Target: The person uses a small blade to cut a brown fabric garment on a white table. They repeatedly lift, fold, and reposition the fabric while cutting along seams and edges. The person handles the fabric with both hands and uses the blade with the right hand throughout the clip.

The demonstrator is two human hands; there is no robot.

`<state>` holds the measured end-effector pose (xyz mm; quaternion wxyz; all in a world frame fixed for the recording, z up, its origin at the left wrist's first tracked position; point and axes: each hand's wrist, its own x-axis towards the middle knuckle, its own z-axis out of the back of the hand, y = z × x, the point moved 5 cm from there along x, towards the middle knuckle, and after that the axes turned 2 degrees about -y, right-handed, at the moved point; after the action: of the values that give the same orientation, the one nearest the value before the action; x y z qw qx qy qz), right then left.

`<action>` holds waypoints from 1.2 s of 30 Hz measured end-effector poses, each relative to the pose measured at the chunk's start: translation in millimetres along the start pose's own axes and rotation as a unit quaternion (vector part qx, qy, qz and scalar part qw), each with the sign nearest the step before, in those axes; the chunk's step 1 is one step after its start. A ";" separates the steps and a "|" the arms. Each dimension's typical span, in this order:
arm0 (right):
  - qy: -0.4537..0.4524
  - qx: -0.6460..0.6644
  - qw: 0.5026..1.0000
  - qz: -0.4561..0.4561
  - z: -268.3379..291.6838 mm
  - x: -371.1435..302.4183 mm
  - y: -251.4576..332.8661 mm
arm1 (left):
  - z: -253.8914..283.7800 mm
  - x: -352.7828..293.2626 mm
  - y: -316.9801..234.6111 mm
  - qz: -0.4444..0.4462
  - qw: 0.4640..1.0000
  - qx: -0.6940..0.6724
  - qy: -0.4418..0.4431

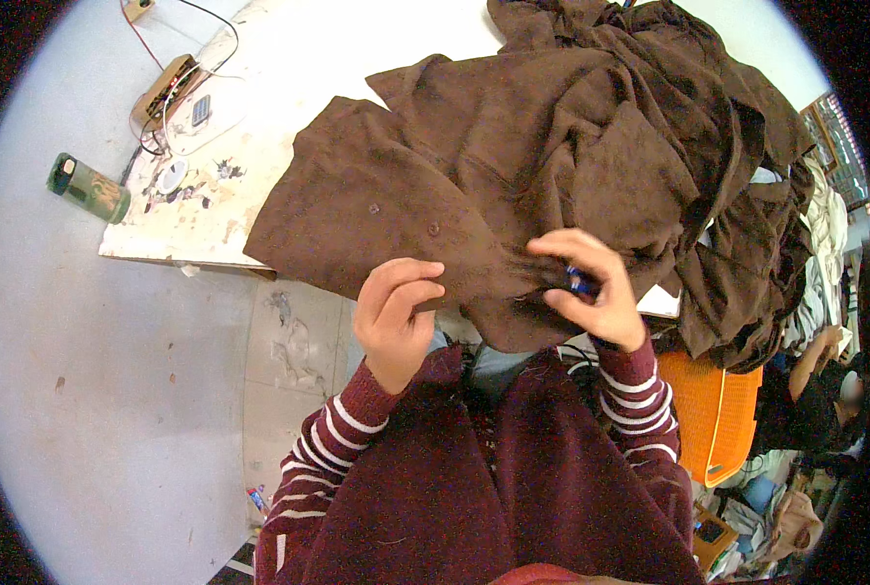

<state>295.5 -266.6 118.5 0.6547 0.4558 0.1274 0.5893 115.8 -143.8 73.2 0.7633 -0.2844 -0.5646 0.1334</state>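
A brown garment (513, 127) lies heaped over the table and hangs off its near edge toward me. Two round dark buttons, one of them the near button (434, 229), show on its flat left part. My left hand (398, 317) is closed at the garment's near edge, fingers curled over the cloth; its thumb is hidden. To the right, my right hand (596, 292) curls its thumb and fingers around a small blue tool (581, 281), blurred and mostly covered by the hand. Between both hands the cloth is bunched into creases.
On the white table (186, 232) at left are a green cylindrical container (89, 187), a white roll (173, 176) and a wired brown box (167, 90). An orange plastic basket (703, 414) stands at right. Beyond it, another person (810, 405) sits near piled cloth.
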 end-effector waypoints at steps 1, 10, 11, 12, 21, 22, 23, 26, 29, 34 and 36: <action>-0.042 -0.028 0.998 0.036 9.9 0.2 9.0 | -0.5 -2.2 -0.1 -0.006 1.000 -0.005 -0.010; 0.015 -0.011 0.996 -0.085 -15.4 27.5 7.7 | -7.8 -12.8 -13.4 -0.131 0.990 0.000 0.061; 0.004 0.044 0.996 -0.080 -21.4 34.5 6.1 | -7.9 -14.0 -13.9 -0.133 0.989 -0.002 0.064; 0.028 0.020 0.993 -0.116 -31.3 40.4 -1.1 | -9.4 -15.3 -14.5 -0.134 0.987 -0.021 0.082; -0.023 0.580 0.746 -0.326 -79.7 10.0 -37.2 | -12.9 -22.8 10.4 0.336 0.909 -0.247 0.023; -0.023 0.575 0.747 -0.332 -84.2 6.8 -38.5 | -17.4 -23.2 8.5 0.359 0.884 -0.296 0.035; -0.036 0.540 0.774 -0.330 -83.4 5.8 -40.0 | -16.8 -21.8 8.1 0.367 0.882 -0.294 0.028; -0.064 0.334 0.916 -0.213 -66.1 15.7 -28.3 | -14.6 -17.9 8.4 0.390 0.878 -0.276 0.017; -0.115 -0.051 0.992 0.020 -22.5 23.6 9.3 | -10.7 -12.4 4.8 0.364 0.901 -0.236 0.026; -0.009 -0.159 0.984 0.081 -5.8 23.7 36.2 | -8.8 -9.9 0.4 0.373 0.888 -0.266 0.027; -0.019 -0.166 0.979 0.121 -6.7 25.6 41.3 | -7.7 -9.4 0.4 0.384 0.882 -0.272 0.038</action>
<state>270.7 -245.4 155.2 0.6476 0.3638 -0.0403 0.6683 120.0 -150.6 64.1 0.5661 -0.6797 -0.3961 0.2462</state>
